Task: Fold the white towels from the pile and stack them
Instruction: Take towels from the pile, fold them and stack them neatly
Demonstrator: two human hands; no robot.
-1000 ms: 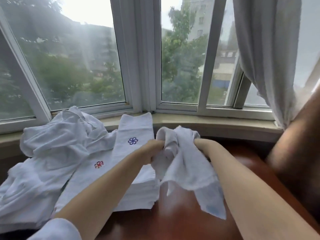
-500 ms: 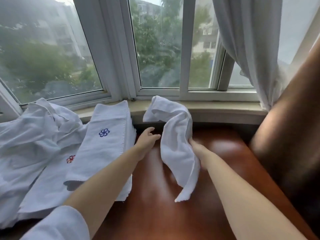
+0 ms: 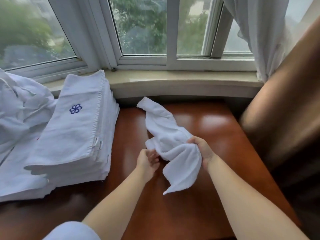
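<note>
One crumpled towel (image 3: 166, 135) lies bunched on the desk (image 3: 216, 135), right grip (image 3: 201, 149) clenched on it; left grip (image 3: 147, 161), fingers loosely curled, touches its edge beside the stack (image 3: 74, 135).

Soft white terry cloth against a polished reddish-brown wood surface (image 3: 216, 135)

The crumpled towel (image 3: 166, 132) looks fluffy and matt, like the folded stack (image 3: 74, 135), whose top piece bears blue embroidered stitching (image 3: 75, 108) and a flat woven border; the surface is smooth and glossy, throwing back pale window glare; the window frame (image 3: 171, 61) appears painted white and smooth, the sill (image 3: 173, 80) a pale, dull stone-like slab, the curtain (image 3: 263, 32) thin sheer fabric
</note>
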